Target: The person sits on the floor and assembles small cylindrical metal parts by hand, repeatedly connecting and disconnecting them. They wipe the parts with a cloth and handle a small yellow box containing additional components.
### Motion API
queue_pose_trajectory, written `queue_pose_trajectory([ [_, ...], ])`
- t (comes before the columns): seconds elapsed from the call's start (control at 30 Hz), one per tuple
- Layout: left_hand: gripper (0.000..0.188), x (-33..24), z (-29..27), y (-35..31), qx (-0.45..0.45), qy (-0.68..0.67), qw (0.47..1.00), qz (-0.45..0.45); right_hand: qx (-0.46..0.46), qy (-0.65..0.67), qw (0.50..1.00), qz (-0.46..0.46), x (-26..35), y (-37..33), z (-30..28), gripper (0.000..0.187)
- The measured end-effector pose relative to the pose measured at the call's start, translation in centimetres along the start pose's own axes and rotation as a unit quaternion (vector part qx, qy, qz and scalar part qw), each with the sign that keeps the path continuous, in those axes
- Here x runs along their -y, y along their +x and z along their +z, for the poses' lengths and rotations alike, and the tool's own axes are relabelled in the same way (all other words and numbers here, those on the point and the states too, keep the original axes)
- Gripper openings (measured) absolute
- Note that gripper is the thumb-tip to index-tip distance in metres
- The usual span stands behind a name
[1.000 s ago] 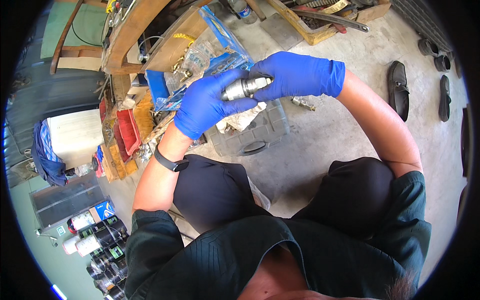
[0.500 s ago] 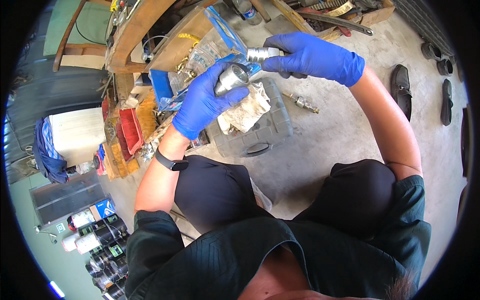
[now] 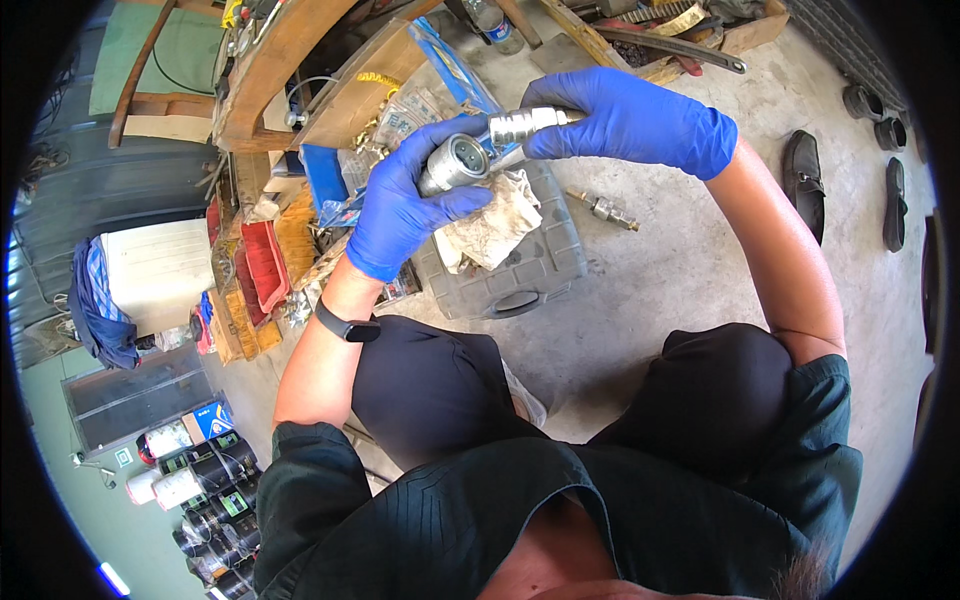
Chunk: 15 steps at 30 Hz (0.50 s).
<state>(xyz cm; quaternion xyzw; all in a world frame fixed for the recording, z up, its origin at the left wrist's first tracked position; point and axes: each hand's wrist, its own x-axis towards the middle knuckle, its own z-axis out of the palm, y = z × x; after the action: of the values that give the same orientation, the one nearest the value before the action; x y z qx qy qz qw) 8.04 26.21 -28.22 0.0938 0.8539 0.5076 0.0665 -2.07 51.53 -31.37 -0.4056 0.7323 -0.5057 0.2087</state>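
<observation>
Both my hands wear blue gloves. My left hand (image 3: 392,212) is closed round a short, wide silver metal coupling (image 3: 448,170), its hollow end tilted toward me. My right hand (image 3: 625,122) grips a narrower silver fitting (image 3: 515,125) with a ridged collar, held close to the coupling. Whether the two parts touch, I cannot tell. The right fingertips are partly hidden behind the hand. Below the hands a crumpled whitish rag (image 3: 500,222) lies on a grey plastic case (image 3: 515,292). Another slim metal fitting (image 3: 607,211) rests on the concrete floor to the right.
A blue-edged cardboard box (image 3: 325,185) with brass parts and plastic bags stands left of the hands, beside a wooden frame (image 3: 262,90). Red trays (image 3: 264,262) sit further left. A long wrench (image 3: 665,42) lies at the top; black shoes (image 3: 803,180) are at right.
My right hand's fitting has tilted slightly and sits a little lower, closer over the coupling. In my left hand the coupling has turned and shifted slightly left.
</observation>
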Motion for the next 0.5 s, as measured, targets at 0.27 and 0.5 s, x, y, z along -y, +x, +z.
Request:
queue_pose_trajectory([
  [0.27, 0.064, 0.3, -0.2, 0.2, 0.011, 0.007, 1.000, 0.005, 0.009, -0.002, 1.000, -0.016, -0.4, -0.1, 0.5, 0.042],
  [0.5, 0.058, 0.6, 0.0, 0.3, 0.016, 0.064, 0.998, -0.019, -0.004, -0.054, 0.998, -0.025, -0.4, 0.0, 0.8, 0.041],
])
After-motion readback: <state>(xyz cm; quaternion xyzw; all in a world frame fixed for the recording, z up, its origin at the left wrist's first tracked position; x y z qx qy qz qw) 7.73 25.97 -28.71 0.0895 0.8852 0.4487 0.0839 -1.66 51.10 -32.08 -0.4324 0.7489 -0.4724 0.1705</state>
